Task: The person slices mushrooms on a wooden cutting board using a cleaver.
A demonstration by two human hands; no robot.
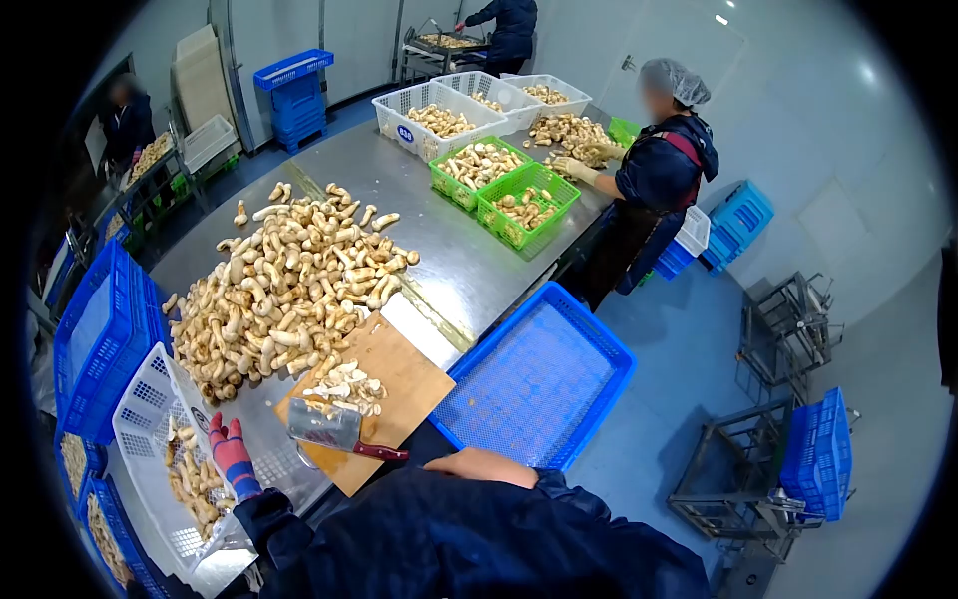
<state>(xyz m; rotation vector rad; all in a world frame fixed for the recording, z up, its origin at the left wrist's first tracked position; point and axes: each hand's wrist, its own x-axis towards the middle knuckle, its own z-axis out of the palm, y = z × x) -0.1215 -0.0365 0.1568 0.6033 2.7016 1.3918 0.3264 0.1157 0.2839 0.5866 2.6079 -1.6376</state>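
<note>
My left hand (232,454), in a pink and blue glove, is at the inner side of a white plastic crate (150,384) with some mushrooms in it. Its visible fingers are stretched out and apart; I cannot tell whether they touch the rim. Bare and partly hidden by my dark sleeve, my right hand (484,466) is near the edge of a blue mesh tray (534,379); its fingers do not show clearly. Between the hands, a cleaver (334,427) with a red handle lies on a wooden cutting board (409,374), beside cut mushroom pieces (349,384).
A big heap of mushrooms (289,285) covers the near steel table (439,240). Green baskets (529,205) and white crates (439,120) stand farther back. A co-worker (664,170) in a hairnet handles mushrooms at right. Blue crates (100,329) are stacked at left; metal racks (728,469) stand right.
</note>
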